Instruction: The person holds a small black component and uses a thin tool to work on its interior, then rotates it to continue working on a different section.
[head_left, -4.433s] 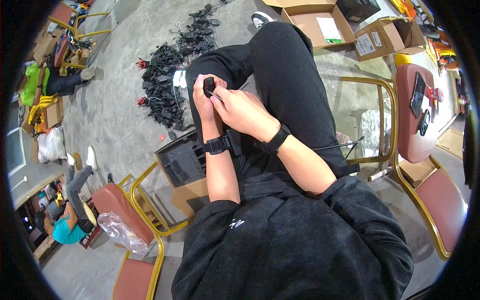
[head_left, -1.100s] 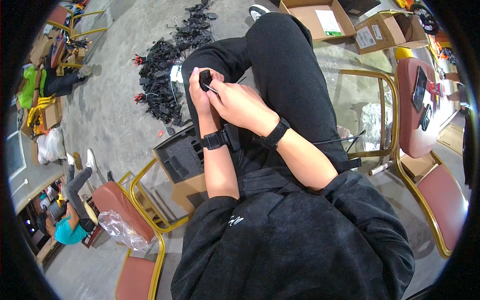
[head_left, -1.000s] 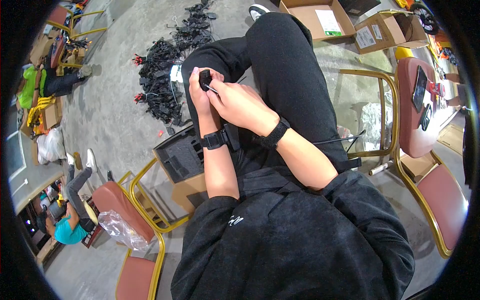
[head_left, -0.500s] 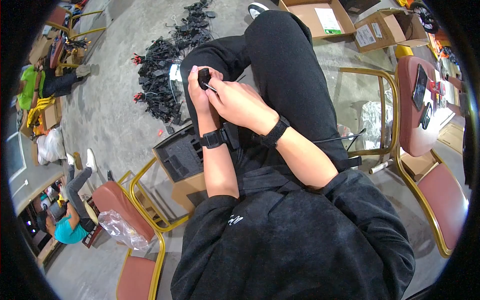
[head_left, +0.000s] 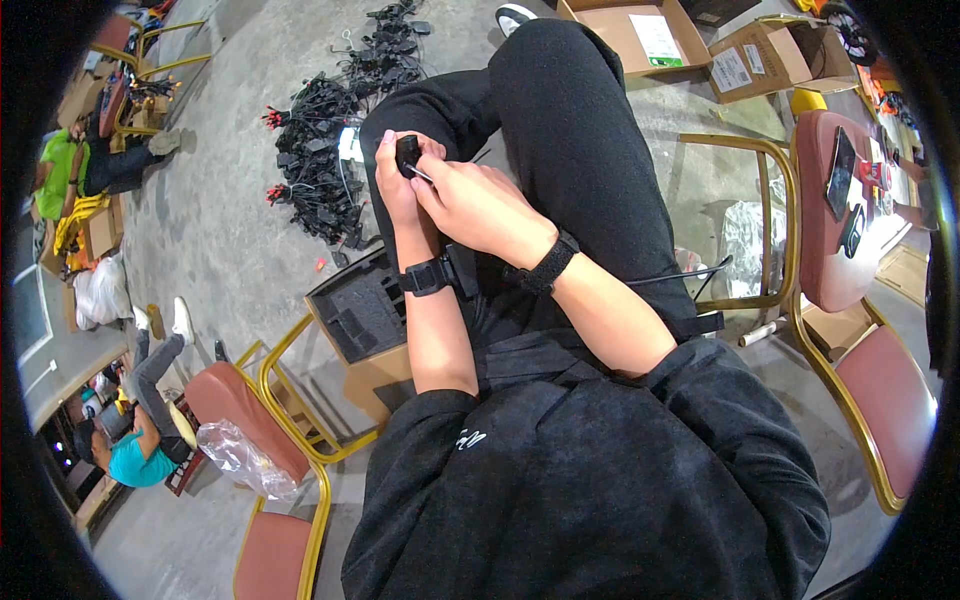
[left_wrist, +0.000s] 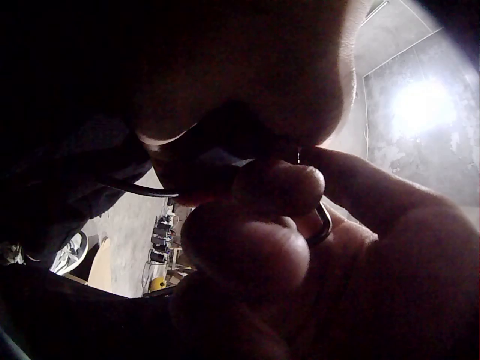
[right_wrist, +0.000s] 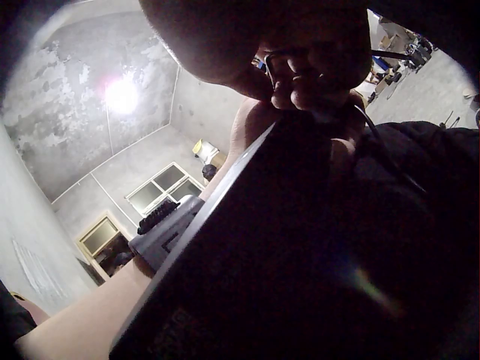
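Over the person's crossed legs, the left hand [head_left: 395, 190] grips a small black block-shaped part [head_left: 407, 152], its top standing out between thumb and fingers. Close against it, the right hand [head_left: 485, 210] pinches a thin shiny metal piece [head_left: 422, 175] that reaches to the black part. I cannot tell what kind of tool the metal piece is. The left wrist view shows curled fingers [left_wrist: 255, 247] in deep shadow, with a thin dark cable [left_wrist: 142, 190] running out from them. From the bunched fingers in the right wrist view, a cable [right_wrist: 382, 146] hangs too.
A pile of black cabled devices [head_left: 315, 160] with red-tipped bundles lies on the floor. An open box with black foam [head_left: 365, 315] stands beside the left forearm. Chairs [head_left: 830, 210] flank both sides, one bearing a phone [head_left: 841, 174]. Cardboard boxes [head_left: 755, 65] stand ahead.
Both hands keep the same hold, having shifted slightly up and left in the head view since the oldest frame. In the last second they barely move; the view itself drifts a little.
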